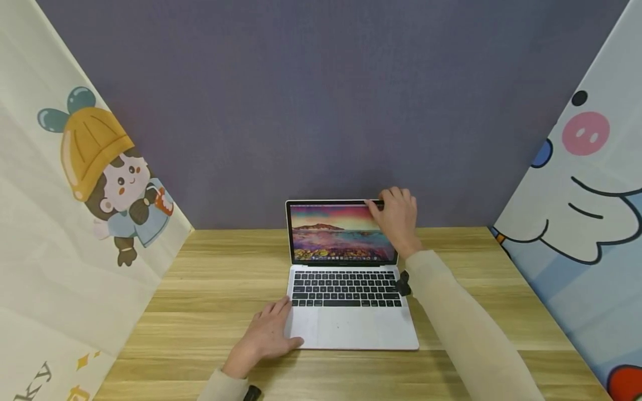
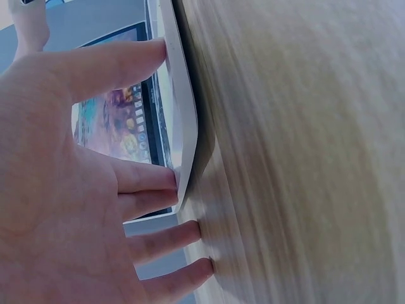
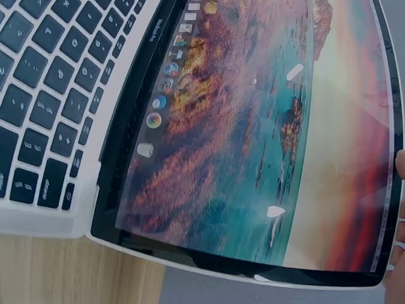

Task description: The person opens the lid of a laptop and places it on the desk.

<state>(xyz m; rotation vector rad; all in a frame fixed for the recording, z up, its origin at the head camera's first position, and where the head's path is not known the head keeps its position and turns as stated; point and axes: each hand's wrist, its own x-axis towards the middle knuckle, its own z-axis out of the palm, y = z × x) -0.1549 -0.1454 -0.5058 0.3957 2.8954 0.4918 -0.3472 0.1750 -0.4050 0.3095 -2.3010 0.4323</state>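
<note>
An unfolded silver laptop (image 1: 346, 328) lies on the wooden table, its lit screen (image 1: 341, 234) showing a colourful seaside picture and a row of icons. My right hand (image 1: 399, 217) grips the lid's upper right corner, thumb on the front side and fingers behind the edge. In the right wrist view only some fingertips (image 3: 400, 166) show at the lid's edge. At the base's left front corner, my left hand (image 1: 271, 331) rests with fingers spread and thumb on the front edge. The left wrist view shows two fingers of that hand (image 2: 57, 190) touching the base and two on the table.
The wooden table (image 1: 200, 301) runs back to a grey-blue partition (image 1: 321, 100). On the left hangs a pale cloth with a cartoon child (image 1: 125, 178); on the right, a cloth with a cartoon pig snout (image 1: 585, 133). Black straps sit at both sleeves.
</note>
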